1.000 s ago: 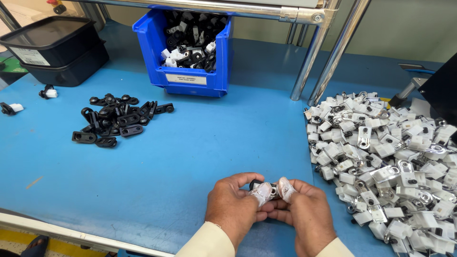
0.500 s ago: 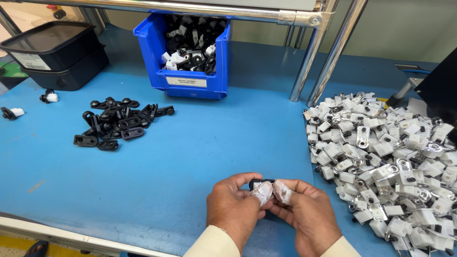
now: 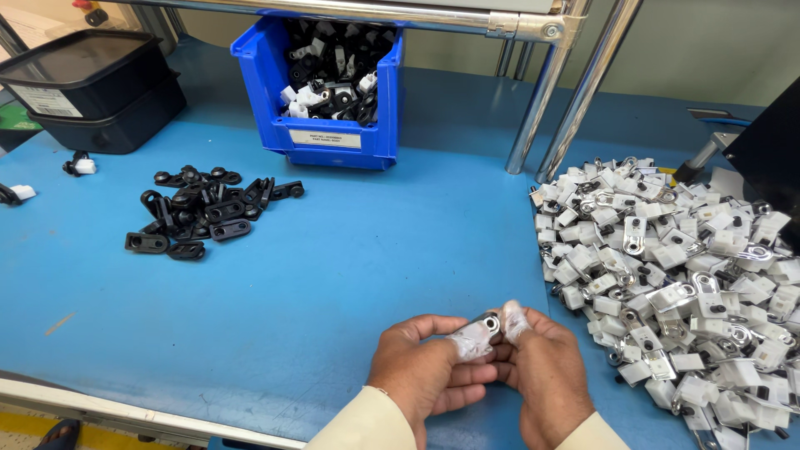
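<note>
Fingers [image 3: 472, 342] pinching metal part [image 3: 487, 321], blue bin [image 3: 333, 146] white-labelled behind

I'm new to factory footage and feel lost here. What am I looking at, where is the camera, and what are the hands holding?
The camera sits on a person's head and looks down at their own two bare hands over a blue table. No machine is involved. The left hand and right hand meet in the middle and together pinch one small part with a metal ring end; the fingertips look wrapped in white tape. To the right lies a big heap of white and metal parts. To the left lies a smaller pile of black parts. Behind stands a blue bin holding mixed black and white pieces, and at far left a black tray. Shiny metal poles rise at the back.
</note>
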